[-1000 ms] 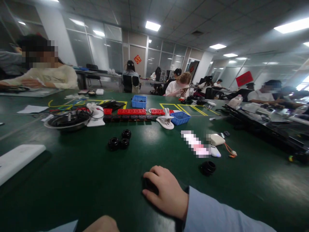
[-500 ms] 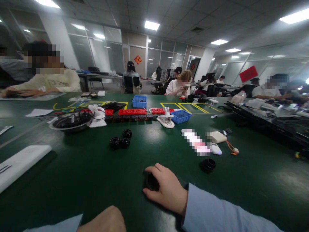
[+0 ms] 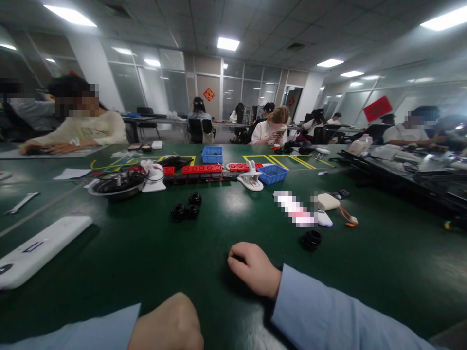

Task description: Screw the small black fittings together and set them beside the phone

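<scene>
My right hand rests on the green table right of centre, its fingers curled in. Nothing of what it may hold shows. My left hand is at the bottom edge, knuckles up and bent like a fist; its fingertips and anything inside are hidden. Beyond my right hand, to its right, lies a black ring-shaped part. Several similar glossy black ring-shaped parts sit together further off, left of centre.
A white case-like object lies at left. Farther back are a metal bowl of dark parts, a red-and-black strip, a white clip stand and blue bins. A blurred-out phone-like item lies right. Co-workers sit around.
My right hand has drawn its fingers in, and the dark round part seen in its grasp no longer shows. My left hand has come further into view, up and to the right. The view has shifted slightly.
</scene>
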Demonstrator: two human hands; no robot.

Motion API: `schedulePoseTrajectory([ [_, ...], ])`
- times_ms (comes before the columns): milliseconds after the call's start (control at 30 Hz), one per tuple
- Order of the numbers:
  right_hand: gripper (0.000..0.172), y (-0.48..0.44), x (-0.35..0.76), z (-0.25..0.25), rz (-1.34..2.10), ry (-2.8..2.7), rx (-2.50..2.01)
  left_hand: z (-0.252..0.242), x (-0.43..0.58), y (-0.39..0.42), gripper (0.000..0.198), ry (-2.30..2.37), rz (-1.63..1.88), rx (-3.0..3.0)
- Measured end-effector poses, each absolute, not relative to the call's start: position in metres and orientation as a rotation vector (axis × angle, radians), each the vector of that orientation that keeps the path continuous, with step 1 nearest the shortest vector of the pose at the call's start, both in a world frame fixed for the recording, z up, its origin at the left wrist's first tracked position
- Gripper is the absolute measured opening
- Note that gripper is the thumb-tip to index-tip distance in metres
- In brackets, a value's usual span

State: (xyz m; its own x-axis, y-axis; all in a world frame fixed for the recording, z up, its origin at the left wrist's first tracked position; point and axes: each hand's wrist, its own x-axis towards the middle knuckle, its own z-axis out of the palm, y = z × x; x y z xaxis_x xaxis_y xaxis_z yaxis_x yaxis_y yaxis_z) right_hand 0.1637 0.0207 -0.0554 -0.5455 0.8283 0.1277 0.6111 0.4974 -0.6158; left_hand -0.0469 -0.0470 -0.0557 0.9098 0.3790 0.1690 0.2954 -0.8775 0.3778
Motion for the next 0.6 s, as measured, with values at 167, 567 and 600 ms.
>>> schedulePoseTrajectory([
  [167, 0.019, 0.021, 0.167, -0.056, 0.744, -2.207, -1.114, -0.058, -0.049, -0.047, 0.045, 0.490, 0.352, 2.703],
  [567, 0.041, 0.045, 0.249, 0.007, 0.304, -1.487, -1.129, -0.064, -0.048, -0.047, 0.037, 0.502, 0.368, 2.510],
  [600, 0.042, 0.050, 0.262, 0.007, 0.247, -1.323, -1.126, -0.064, -0.047, -0.047, 0.036, 0.507, 0.365, 2.505],
])
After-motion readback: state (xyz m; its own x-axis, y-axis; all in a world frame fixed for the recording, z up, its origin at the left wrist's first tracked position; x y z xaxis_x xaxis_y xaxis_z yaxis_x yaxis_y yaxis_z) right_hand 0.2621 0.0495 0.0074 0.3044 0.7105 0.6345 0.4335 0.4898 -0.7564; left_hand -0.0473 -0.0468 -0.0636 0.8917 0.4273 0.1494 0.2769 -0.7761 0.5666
